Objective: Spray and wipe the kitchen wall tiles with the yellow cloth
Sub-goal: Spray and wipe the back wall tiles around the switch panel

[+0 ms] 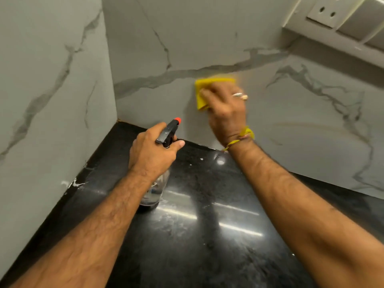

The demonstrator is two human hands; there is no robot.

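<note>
Left hand (pixel 152 150) grips the spray bottle (pixel 164 154); right hand (pixel 225 107), fingers flattened, presses the yellow cloth (pixel 202 88) against the wall tiles (pixel 166 38).

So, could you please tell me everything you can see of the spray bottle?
The spray bottle has a clear, seemingly plastic body, a black trigger head and an orange-red nozzle tip pointing towards the wall tiles. It stands upright, its base at the black countertop, near the corner. The left hand grips its neck, hiding much of it. Contents are unclear.

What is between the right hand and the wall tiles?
The folded yellow cloth, pressed by the right hand against the wall tiles, in the head view.
</note>
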